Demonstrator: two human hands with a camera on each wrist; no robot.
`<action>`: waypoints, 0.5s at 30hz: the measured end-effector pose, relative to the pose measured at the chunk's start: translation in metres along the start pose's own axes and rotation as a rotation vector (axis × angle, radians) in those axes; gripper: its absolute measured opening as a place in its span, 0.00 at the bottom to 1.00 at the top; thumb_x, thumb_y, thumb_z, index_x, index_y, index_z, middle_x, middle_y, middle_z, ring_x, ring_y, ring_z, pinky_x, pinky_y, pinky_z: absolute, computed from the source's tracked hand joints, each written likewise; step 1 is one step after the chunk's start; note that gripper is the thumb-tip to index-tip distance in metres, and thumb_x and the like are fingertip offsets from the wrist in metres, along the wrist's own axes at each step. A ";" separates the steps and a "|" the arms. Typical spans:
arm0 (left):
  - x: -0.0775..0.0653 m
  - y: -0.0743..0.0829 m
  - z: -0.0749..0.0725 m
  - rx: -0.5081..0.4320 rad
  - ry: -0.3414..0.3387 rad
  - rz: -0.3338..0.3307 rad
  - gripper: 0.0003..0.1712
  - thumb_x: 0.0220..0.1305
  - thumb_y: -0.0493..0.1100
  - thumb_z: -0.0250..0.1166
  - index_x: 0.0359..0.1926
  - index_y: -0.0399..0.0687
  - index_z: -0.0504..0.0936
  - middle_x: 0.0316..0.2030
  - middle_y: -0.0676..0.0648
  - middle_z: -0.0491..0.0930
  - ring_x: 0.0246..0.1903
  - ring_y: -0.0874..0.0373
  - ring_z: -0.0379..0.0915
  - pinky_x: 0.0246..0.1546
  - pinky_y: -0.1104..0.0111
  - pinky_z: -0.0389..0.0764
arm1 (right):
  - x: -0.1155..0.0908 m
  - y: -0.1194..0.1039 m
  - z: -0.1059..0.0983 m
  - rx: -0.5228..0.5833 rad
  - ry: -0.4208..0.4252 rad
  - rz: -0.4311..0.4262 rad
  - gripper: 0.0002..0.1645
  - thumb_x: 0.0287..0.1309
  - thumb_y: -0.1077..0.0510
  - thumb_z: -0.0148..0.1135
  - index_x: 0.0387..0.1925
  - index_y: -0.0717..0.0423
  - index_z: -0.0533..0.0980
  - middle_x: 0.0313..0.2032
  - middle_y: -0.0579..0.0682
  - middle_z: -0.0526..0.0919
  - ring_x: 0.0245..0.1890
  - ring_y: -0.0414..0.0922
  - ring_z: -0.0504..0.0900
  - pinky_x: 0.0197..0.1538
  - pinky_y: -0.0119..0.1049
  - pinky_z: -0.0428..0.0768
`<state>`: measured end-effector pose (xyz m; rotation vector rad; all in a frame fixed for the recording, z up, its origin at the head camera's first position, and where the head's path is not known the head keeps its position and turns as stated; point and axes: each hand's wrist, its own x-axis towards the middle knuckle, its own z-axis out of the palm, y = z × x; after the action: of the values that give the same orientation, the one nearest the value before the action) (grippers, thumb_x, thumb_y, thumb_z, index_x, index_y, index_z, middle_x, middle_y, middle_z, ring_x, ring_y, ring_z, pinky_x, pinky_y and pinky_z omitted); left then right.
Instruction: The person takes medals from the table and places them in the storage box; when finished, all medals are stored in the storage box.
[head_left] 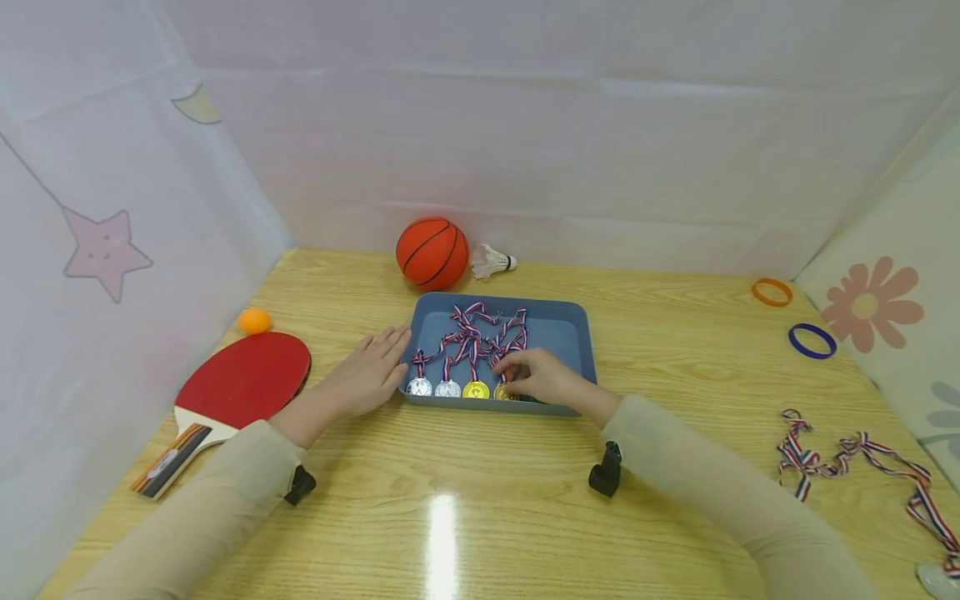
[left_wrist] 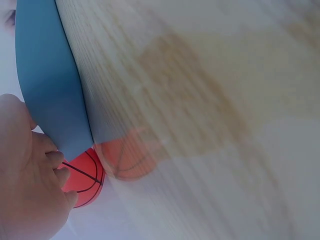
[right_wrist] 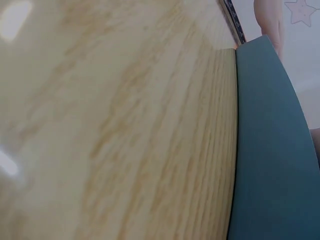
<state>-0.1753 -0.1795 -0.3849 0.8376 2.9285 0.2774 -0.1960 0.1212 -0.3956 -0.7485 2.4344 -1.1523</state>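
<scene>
A blue-grey tray [head_left: 558, 312] lies on the table with several medals on striped ribbons in it. Along its near side are two silver medals [head_left: 447, 389], a gold medal [head_left: 476, 389] and a darker gold medal [head_left: 504, 392]. My right hand [head_left: 542, 377] reaches over the near rim, its curled fingers pinching the darker gold medal, which they partly cover. With its fingers extended, my left hand [head_left: 369, 373] rests against the tray's left side. The left wrist view shows that hand [left_wrist: 32, 185] at the tray wall [left_wrist: 50, 75]; the right wrist view shows mostly tray wall [right_wrist: 272, 145].
Behind the tray sit a small basketball [head_left: 432, 253] and a shuttlecock [head_left: 493, 262]. A table tennis bat [head_left: 243, 379] and an orange ball [head_left: 255, 321] lie left. Orange [head_left: 772, 292] and blue wristbands [head_left: 812, 341] and another medal's ribbon [head_left: 847, 454] lie right.
</scene>
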 end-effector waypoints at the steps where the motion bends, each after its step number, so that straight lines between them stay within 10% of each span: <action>1: 0.000 0.000 0.000 -0.001 0.000 -0.001 0.33 0.71 0.46 0.41 0.69 0.32 0.48 0.69 0.37 0.46 0.67 0.41 0.38 0.63 0.48 0.43 | 0.000 0.000 0.000 -0.010 -0.001 0.002 0.14 0.53 0.67 0.63 0.44 0.62 0.79 0.29 0.47 0.77 0.24 0.40 0.74 0.28 0.32 0.74; 15: 0.002 -0.002 0.003 0.004 -0.006 -0.008 0.33 0.71 0.47 0.41 0.69 0.33 0.47 0.69 0.38 0.45 0.67 0.42 0.37 0.63 0.48 0.42 | 0.000 -0.004 0.000 -0.150 -0.033 -0.031 0.07 0.53 0.68 0.63 0.36 0.60 0.81 0.31 0.47 0.78 0.30 0.40 0.77 0.33 0.30 0.76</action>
<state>-0.1773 -0.1799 -0.3879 0.8254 2.9269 0.2671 -0.1949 0.1195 -0.3925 -0.8449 2.5102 -0.9684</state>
